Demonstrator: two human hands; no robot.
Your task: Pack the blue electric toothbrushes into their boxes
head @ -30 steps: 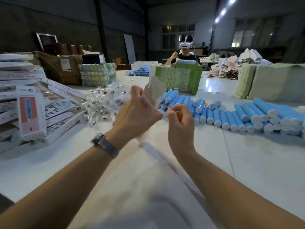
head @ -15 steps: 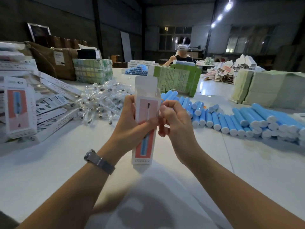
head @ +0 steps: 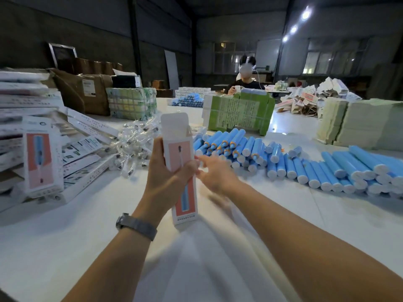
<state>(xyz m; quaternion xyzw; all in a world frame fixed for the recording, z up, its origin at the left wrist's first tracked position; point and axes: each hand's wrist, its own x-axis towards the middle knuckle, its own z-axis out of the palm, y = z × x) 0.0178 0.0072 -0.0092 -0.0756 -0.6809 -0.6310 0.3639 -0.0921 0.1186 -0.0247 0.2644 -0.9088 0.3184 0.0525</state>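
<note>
White box (head: pixel 180 162), one, gripped upright by the left hand (head: pixel 169 177); right hand (head: pixel 214 174) spread, empty, beside dozens of blue toothbrushes (head: pixel 301 164).

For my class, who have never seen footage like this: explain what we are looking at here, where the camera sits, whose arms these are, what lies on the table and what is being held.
No machine here: a person wears a camera on the head, so the two bare arms reaching forward are their own. The left hand grips an upright white and pink toothbrush box with its top flap open. The right hand, blurred and holding nothing, reaches with fingers extended toward the blue electric toothbrushes lying in rows on the white table. On the left are stacked boxes and a pile of clear plastic packets. Behind stand green cartons, and another person sits at the far end.
</note>
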